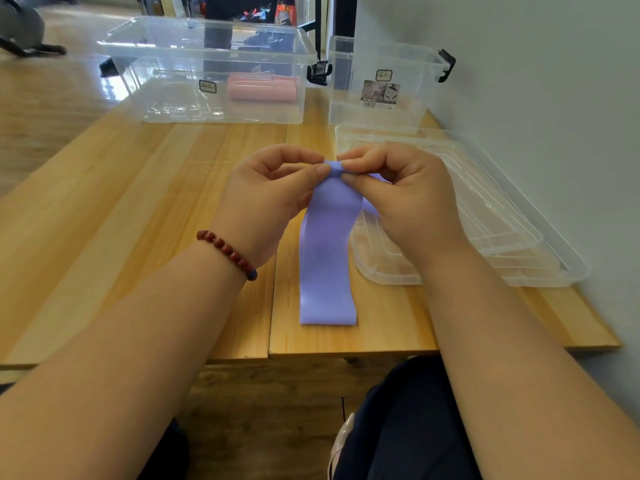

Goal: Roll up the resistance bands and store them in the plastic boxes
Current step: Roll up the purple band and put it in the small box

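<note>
Both hands, left hand (273, 195) and right hand (398, 192), grip pinched on the purple band (327, 258) far end, starting the roll; uneven pinch pressure risks a skewed, loose roll.

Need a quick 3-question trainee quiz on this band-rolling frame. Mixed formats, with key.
1. True or false: the purple band is fully rolled.
2. The pink rolls lie in: A) the large clear box; B) the small clear box; C) the stacked lids.
3. Fill in: the left hand and right hand both pinch the band's ___ end.
Key: 1 false, only its far end is started; 2 A; 3 far.
</note>
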Demonstrator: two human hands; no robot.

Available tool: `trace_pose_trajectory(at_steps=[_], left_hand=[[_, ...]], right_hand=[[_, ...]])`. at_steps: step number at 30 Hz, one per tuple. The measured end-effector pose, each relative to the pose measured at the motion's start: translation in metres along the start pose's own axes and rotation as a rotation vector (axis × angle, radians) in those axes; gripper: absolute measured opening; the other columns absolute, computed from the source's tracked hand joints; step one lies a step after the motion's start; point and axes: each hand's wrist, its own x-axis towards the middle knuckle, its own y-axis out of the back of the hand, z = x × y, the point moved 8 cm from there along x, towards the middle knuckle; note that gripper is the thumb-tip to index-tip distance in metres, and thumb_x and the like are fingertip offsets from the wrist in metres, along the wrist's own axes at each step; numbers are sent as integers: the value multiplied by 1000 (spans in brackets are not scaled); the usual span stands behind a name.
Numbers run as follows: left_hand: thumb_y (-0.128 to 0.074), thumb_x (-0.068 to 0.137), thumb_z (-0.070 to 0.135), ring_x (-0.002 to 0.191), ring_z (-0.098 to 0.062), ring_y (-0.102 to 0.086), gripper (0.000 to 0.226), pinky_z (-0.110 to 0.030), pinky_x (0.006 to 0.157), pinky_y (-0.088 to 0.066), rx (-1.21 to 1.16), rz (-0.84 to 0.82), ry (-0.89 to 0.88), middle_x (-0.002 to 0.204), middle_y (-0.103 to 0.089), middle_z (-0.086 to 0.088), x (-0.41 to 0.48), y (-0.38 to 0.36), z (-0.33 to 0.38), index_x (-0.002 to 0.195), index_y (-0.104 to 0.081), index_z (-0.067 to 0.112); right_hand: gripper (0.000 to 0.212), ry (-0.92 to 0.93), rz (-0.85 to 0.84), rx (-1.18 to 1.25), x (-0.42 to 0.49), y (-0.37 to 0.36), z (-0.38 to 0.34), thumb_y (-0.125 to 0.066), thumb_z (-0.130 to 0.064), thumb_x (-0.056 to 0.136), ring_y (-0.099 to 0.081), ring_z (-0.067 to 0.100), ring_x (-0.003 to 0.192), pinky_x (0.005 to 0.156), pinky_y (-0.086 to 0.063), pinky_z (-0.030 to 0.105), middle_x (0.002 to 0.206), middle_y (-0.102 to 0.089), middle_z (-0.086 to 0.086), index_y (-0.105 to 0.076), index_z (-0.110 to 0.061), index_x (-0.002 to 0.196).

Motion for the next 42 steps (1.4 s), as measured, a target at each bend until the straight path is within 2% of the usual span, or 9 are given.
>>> trace_pose_trajectory(at_steps=[4,8,16,20,25,29,32,39,42], left_hand=[[-67,87,-1,78,-14,-69,15,-27,74,-56,48,9,-49,72,-72,4,1,3,3,82,-66,14],[-68,84,-1,78,-15,-67,18,-27,72,-55,88,10,-91,75,-70,2,1,5,5,77,-66,15],[-63,89,-4,86,-15,-72,23,-26,77,-57,50,-56,10,83,-75,3,1,-1,-2,99,-64,16],[-65,89,3,94,-18,-72,14,-28,82,-57,42,-58,21,88,-76,0,-1,-3,-2,97,-70,14],[-63,89,-2,87,-13,-72,18,-25,77,-57,56,-6,-5,82,-75,4,1,2,-1,93,-70,14],[-62,89,-5,85,-13,-72,21,-24,76,-56,57,-8,-25,80,-75,4,2,3,0,92,-70,14],[-61,89,-6,85,-14,-72,22,-24,76,-56,40,-9,-28,81,-76,3,2,3,0,92,-69,14],[-73,81,4,97,-19,-71,29,-31,83,-57,56,-62,14,101,-73,-7,2,-1,-6,106,-67,18],[-68,86,-1,95,-19,-72,24,-30,81,-57,101,-73,6,93,-75,-3,1,-2,-6,103,-67,17]], right_hand=[[20,-126,-35,103,0,-3,7,-72,-5,83,-69,14,96,86,-56,29,96,-71,0,-69,-22,93],[11,-271,-5,193,-1,-5,16,-72,-10,87,-72,17,87,75,-58,32,84,-73,-1,-71,-20,92],[16,-183,32,63,0,1,13,-71,-4,86,-68,10,81,72,-53,23,81,-71,-7,-73,-20,88],[18,-166,49,38,0,4,11,-71,-3,86,-71,15,88,82,-58,32,87,-75,0,-73,-20,86],[19,-154,24,30,-1,0,10,-69,0,85,-71,17,94,88,-57,34,95,-74,7,-72,-19,87],[16,-191,-14,36,-1,-2,11,-73,-5,84,-71,15,94,85,-57,30,95,-74,1,-71,-19,91],[12,-221,-4,93,-1,-3,14,-74,-16,83,-71,19,92,80,-59,34,92,-74,3,-72,-23,92],[18,-185,51,68,-1,2,11,-70,-4,87,-70,13,84,76,-57,30,83,-73,-4,-71,-22,86],[18,-189,65,69,-1,2,12,-71,-4,86,-70,15,84,79,-59,37,83,-72,-4,-71,-22,86]])
